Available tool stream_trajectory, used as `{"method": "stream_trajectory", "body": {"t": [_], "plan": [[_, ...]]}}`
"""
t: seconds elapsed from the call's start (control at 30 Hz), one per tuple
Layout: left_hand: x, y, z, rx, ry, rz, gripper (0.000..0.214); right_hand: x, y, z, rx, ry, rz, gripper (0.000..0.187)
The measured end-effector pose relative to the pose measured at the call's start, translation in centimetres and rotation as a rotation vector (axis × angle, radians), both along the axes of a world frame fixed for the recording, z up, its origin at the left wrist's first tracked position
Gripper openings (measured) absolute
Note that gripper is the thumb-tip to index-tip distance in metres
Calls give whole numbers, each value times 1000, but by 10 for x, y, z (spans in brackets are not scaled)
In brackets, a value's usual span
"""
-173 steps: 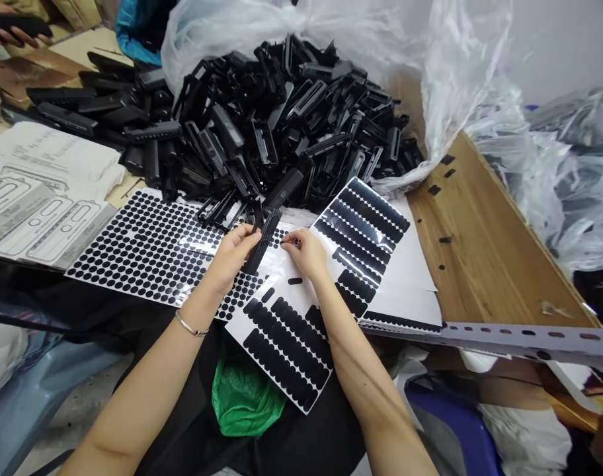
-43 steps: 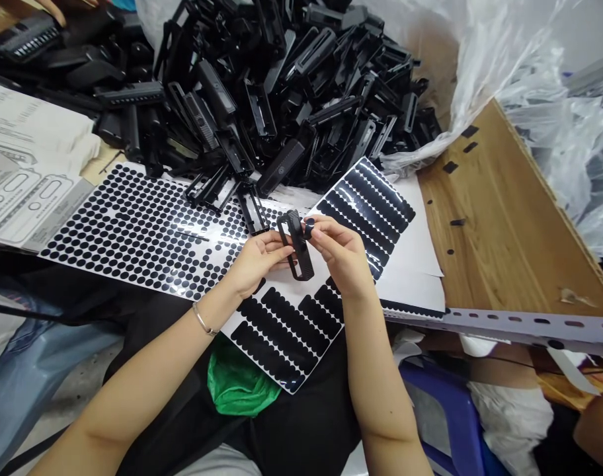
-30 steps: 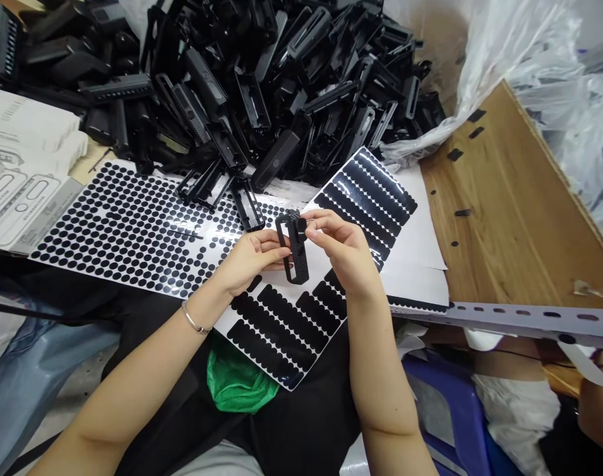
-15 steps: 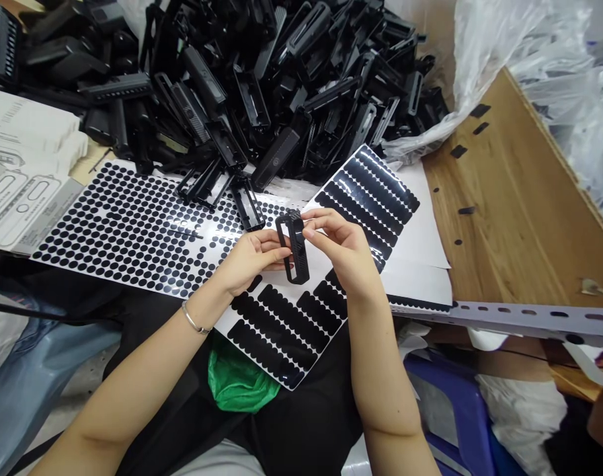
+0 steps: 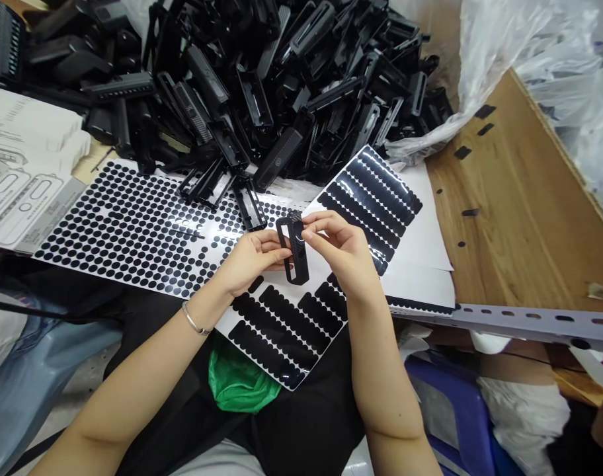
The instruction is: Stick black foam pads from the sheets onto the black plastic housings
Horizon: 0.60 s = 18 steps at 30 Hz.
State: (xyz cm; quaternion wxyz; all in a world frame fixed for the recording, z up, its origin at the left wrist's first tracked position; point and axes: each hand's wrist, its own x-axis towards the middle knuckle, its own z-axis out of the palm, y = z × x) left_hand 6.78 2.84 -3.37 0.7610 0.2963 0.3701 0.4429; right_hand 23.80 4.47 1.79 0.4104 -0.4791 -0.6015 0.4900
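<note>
A small black plastic frame part point(image 5: 295, 248) is held upright between both hands above a sheet of black oval stickers point(image 5: 286, 324). My left hand point(image 5: 249, 261) grips its left side, fingers curled round it. My right hand point(image 5: 342, 254) pinches the part's top end with thumb and forefinger; whether a sticker lies under the fingertips I cannot tell. A second sheet of oval stickers point(image 5: 373, 198) lies just behind the right hand. A wide sheet of small round black dots point(image 5: 133, 231) lies to the left.
A big heap of black plastic parts point(image 5: 281, 86) fills the back, spilling from a clear plastic bag point(image 5: 484, 59). White printed sheets point(image 5: 24, 172) lie far left. Bare wooden tabletop point(image 5: 510, 218) with stray stickers is on the right, edged by a perforated grey rail point(image 5: 529, 320).
Some seconds ago the right hand was down on the sticker sheet; now both hands hold the part raised. Over the last second the hands have hardly moved.
</note>
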Motion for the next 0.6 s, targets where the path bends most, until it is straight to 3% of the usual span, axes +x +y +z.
{"method": "stream_trajectory", "body": {"t": [0.6], "plan": [[0,0,2,181,127,21,24,-3,-8,1,10,18,-42,13]]}}
